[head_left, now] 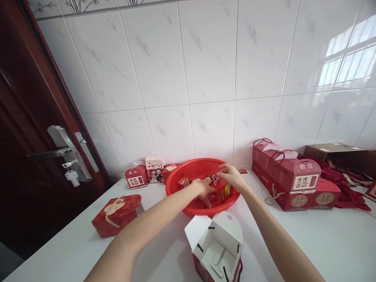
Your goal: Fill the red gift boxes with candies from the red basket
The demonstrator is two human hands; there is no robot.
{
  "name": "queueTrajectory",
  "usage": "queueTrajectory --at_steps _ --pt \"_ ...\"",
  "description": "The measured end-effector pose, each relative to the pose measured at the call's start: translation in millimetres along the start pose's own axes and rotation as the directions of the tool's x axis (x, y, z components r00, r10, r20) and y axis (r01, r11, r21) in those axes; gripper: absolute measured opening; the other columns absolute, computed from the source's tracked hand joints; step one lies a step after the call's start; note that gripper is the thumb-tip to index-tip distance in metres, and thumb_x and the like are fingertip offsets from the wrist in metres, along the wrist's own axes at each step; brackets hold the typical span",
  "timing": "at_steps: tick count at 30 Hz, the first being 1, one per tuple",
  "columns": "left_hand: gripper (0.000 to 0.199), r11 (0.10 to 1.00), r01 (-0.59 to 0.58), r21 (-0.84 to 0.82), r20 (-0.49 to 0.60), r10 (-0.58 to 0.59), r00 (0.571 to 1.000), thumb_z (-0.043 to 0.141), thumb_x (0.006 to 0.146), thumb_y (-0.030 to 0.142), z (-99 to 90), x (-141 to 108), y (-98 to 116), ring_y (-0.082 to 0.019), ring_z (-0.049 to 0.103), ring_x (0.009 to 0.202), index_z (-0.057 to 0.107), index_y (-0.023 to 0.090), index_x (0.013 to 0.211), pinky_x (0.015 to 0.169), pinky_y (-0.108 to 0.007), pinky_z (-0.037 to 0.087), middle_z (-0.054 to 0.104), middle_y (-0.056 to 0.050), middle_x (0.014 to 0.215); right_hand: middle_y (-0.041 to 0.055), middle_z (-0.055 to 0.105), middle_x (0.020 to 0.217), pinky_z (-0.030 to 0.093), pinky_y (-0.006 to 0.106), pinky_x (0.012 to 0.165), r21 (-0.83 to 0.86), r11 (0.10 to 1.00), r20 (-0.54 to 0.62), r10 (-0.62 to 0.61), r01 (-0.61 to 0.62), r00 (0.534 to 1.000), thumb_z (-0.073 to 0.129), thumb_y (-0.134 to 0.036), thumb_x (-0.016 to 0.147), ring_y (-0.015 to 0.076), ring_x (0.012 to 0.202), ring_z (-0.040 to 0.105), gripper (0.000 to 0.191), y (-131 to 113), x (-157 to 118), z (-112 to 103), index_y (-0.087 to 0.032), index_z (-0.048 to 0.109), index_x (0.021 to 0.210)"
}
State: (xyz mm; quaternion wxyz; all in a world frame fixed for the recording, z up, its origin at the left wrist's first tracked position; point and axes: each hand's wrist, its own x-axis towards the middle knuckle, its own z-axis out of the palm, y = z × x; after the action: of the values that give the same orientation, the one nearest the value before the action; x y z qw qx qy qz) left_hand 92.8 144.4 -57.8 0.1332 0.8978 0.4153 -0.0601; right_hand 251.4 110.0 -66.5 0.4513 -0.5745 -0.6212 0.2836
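Note:
A red plastic basket [173, 192] stands on the white table, with several small wrapped candies [184, 181] inside it. My left hand [206, 192] reaches down into the basket, its fingers spread among the candies. Over the basket's right side, my right hand [232, 177] has its fingers bent and apart; a wrapped candy [215, 179] lies close to its fingertips. A yellow packet [226, 191] rests below that hand. In front of the basket is a gift box [214, 250] with raised flaps, white inside, nothing visible in it but folded card at the bottom.
A closed red box [117, 215] lies at the left, with smaller boxes [136, 176] by the wall behind. Several red gift boxes [304, 176] are stacked at the right, beside a cardboard carton [335, 149] and dark red cloth-like material [349, 196]. A door [35, 117] stands at far left.

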Motion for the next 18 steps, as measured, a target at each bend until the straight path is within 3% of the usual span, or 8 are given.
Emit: queueTrajectory --at_steps 3,7,10,13,16,18 --pt "0.057 0.994 0.108 0.024 -0.06 -0.107 0.992 0.08 0.067 0.022 -14.8 6 -31 -0.043 0.038 0.142 0.068 0.021 0.123 0.116 -0.058 0.026 0.052 -0.019 0.146 0.011 0.069 0.114 0.05 0.033 0.088 -0.115 0.993 0.02 0.037 -0.035 0.999 0.061 -0.028 0.081 0.023 0.105 0.066 0.031 0 -1 0 -0.018 0.059 0.11" --pt "0.058 0.978 0.197 -0.062 -0.16 -0.204 0.966 0.047 0.097 0.033 -22.2 4 -68 -0.027 0.053 0.132 0.038 0.016 0.151 0.11 -0.038 0.038 0.058 -0.016 0.139 0.0121 0.064 0.127 0.048 0.031 0.092 -0.263 0.964 0.093 0.054 -0.028 0.994 0.057 -0.029 0.086 0.023 0.118 0.061 0.035 -2 -2 2 -0.017 0.057 0.12" --pt "0.06 0.962 0.234 -0.14 -0.167 -0.256 0.952 0.032 0.103 0.038 -15.8 6 -83 -0.021 0.06 0.123 0.023 0.014 0.157 0.101 -0.029 0.044 0.065 -0.013 0.133 0.015 0.062 0.13 0.047 0.033 0.093 -0.394 0.919 0.164 0.069 0.001 0.984 0.055 -0.027 0.089 0.0257 0.123 0.058 0.037 -5 -3 4 -0.016 0.055 0.124" --pt "0.075 0.949 0.251 -0.189 -0.148 -0.281 0.948 0.047 0.097 0.046 -9.5 11 -89 -0.023 0.061 0.124 0.017 0.016 0.159 0.098 -0.029 0.046 0.063 -0.014 0.136 0.018 0.064 0.127 0.047 0.038 0.092 -0.54 0.841 0.269 0.13 0.037 0.954 0.063 -0.023 0.082 0.033 0.126 0.055 0.039 -8 -4 7 -0.016 0.059 0.12" --pt "0.11 0.942 0.265 -0.207 -0.113 -0.292 0.95 0.079 0.071 0.048 -6.4 14 -90 -0.032 0.056 0.13 0.02 0.021 0.159 0.098 -0.033 0.047 0.056 -0.016 0.145 0.0155 0.069 0.119 0.043 0.045 0.099 -0.659 0.747 0.38 0.229 0.089 0.896 0.08 -0.017 0.062 0.0387 0.125 0.056 0.048 -12 -4 11 -0.019 0.067 0.108" --pt "0.123 0.939 0.264 -0.222 -0.086 -0.288 0.954 0.089 0.054 0.041 -5.5 15 -89 -0.035 0.057 0.129 0.025 0.026 0.158 0.095 -0.034 0.05 0.056 -0.014 0.146 0.0139 0.072 0.108 0.039 0.048 0.104 -0.71 0.694 0.424 0.287 0.119 0.859 0.085 -0.011 0.05 0.0399 0.12 0.059 0.047 -14 -3 14 -0.019 0.07 0.094"
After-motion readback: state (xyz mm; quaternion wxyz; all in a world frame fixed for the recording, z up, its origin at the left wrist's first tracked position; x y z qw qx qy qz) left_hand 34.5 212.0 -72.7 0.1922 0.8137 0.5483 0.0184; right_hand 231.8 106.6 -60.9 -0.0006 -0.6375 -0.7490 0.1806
